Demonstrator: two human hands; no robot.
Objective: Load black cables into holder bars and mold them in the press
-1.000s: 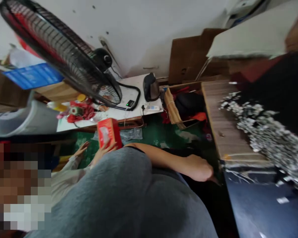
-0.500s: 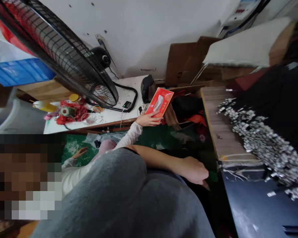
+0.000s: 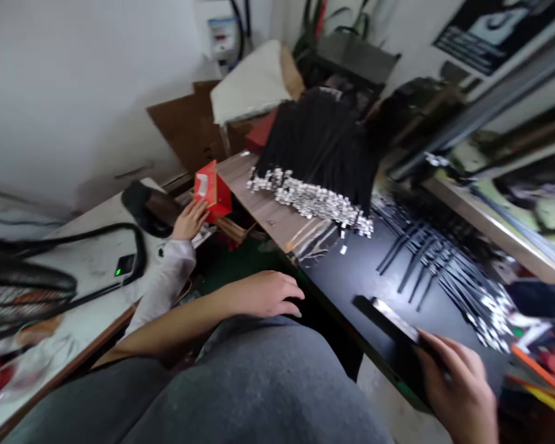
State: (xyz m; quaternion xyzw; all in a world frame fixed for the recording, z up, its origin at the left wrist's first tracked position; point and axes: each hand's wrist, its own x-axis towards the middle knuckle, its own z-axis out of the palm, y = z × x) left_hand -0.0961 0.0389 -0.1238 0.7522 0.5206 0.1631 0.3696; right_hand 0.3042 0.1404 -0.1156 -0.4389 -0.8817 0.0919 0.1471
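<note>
Running slantwise beneath our right hand [image 3: 462,382], a smooth dark bench [image 3: 346,283] fills the right of our view, with a wood-grain panel [image 3: 254,206] adjoining its far end. On that panel lies a thick bundle of black strips [image 3: 319,148], their silvery ends facing us; more loose strips [image 3: 432,256] lie fanned out farther along the bench. To the left we have a white bench [image 3: 92,259] against a white wall [image 3: 83,92], carrying a dark kettle [image 3: 155,209] and a fan [image 3: 28,283], both blurred. Green floor [image 3: 231,262] shows between the two benches, and brown cardboard [image 3: 176,126] leans at the wall. Near the panel's corner, a co-worker's hand [image 3: 189,219] in a pale sleeve holds a red tissue box [image 3: 215,194].

Our right fingers are closed around the near end of a dark bar with a pale, shiny upper face [image 3: 394,319], over the front edge of the bench; we cannot tell what the bar is. Its long axis runs diagonally, the free end pointing up and left toward the panel, away from our palm. Our left hand [image 3: 268,295] hangs above our lap, fingers loosely bent and slightly spread around nothing, near the bench's edge.
</note>
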